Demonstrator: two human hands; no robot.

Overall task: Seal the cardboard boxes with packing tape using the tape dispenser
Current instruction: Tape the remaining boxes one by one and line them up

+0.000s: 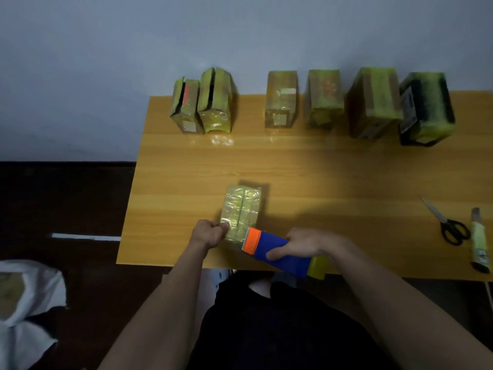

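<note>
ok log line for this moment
left hand grips box | right hand holds tape dispenser at box's near end | six boxes in back row

Both bare forearms reach forward from the bottom of the view, the left hand (210,232) curled into a fist with its grip closed at the near corner of a box, while the right hand (301,243) wraps around a tape dispenser, index finger stretched along its side.
</note>
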